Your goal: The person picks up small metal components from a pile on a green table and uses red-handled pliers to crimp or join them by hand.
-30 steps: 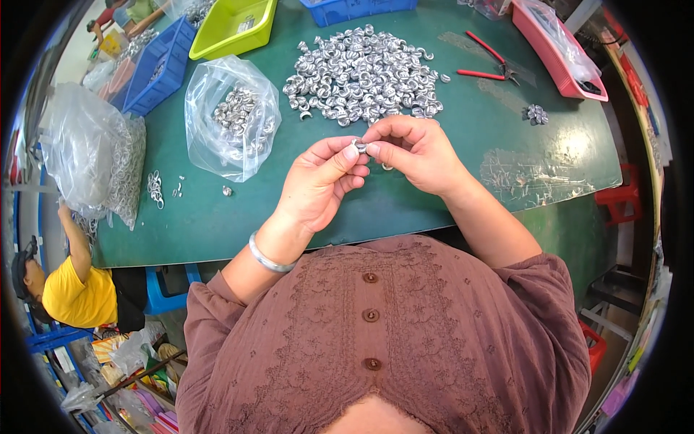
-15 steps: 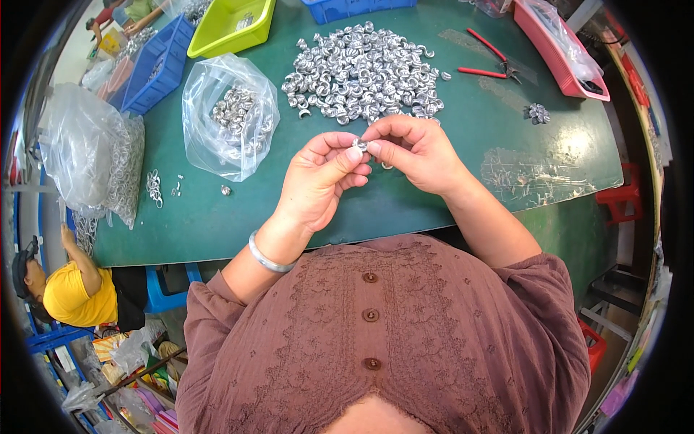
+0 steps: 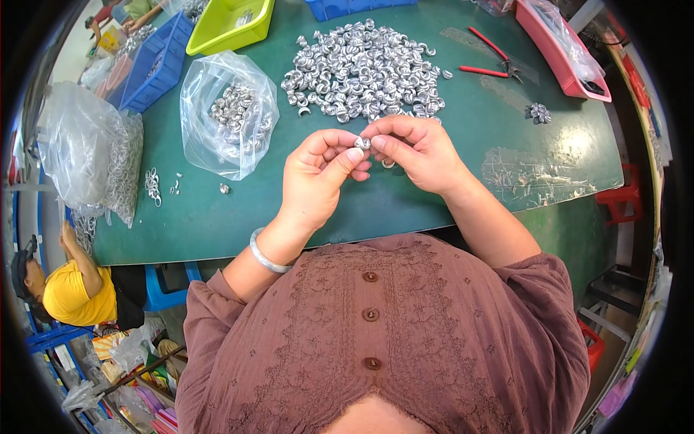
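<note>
Between my fingertips is a small round silver metal piece (image 3: 362,143). My left hand (image 3: 318,170) pinches it from the left with thumb and forefinger. From the other side my right hand (image 3: 412,153) closes thumb and forefinger on it. Just beyond my fingers spreads a heap of curved, ribbed silver metal pieces (image 3: 365,72). One more curved piece (image 3: 388,163) lies beneath my right hand, partly hidden. To the left stands an open clear plastic bag (image 3: 230,116) with silver pieces inside. A single round piece (image 3: 225,189) rests on the green table (image 3: 238,220) near that bag.
Red-handled pliers (image 3: 491,58) and a dark metal cluster (image 3: 538,113) lie to the right, near a pink basket (image 3: 564,58). At the back left are a green tray (image 3: 231,29), a blue bin (image 3: 154,65) and a bag of metal rings (image 3: 94,155). Someone in yellow (image 3: 79,289) sits left.
The small silver piece has turned between my fingertips and shows more of its rounded face. My right fingertips have shifted slightly; both hands stay in nearly the same place.
</note>
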Demonstrator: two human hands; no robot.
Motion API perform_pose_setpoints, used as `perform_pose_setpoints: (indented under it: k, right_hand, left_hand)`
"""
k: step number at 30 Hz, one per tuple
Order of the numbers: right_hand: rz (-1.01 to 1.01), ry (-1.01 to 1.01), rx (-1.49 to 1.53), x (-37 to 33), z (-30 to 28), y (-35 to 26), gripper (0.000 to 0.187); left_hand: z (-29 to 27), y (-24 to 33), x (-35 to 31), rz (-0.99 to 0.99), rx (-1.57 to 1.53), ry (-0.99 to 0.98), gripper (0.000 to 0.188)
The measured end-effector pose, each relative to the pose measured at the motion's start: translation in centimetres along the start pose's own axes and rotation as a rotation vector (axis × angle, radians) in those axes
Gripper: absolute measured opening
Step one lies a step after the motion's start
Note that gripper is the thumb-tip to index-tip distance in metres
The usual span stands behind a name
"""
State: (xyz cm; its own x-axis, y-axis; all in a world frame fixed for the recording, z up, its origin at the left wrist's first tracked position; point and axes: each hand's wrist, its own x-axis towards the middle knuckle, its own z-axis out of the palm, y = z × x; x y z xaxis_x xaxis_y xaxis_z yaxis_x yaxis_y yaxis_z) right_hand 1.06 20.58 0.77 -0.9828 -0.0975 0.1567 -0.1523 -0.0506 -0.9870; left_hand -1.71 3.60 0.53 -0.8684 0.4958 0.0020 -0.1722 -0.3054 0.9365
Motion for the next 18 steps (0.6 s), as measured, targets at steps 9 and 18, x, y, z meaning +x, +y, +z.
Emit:
perform_pose_setpoints:
  k: [9,18]
  right_hand:
    - [-0.086,-0.032,0.058,-0.1,0.0,0.19,0.014]
    - [-0.115,-0.056,0.086,0.0,-0.05,0.49,0.013]
  left_hand:
    - [-0.19,-0.47,-0.02,0.099,0.06,-0.026,0.015]
    - [0.03,-0.39,-0.12,0.101,0.045,-0.038,0.018]
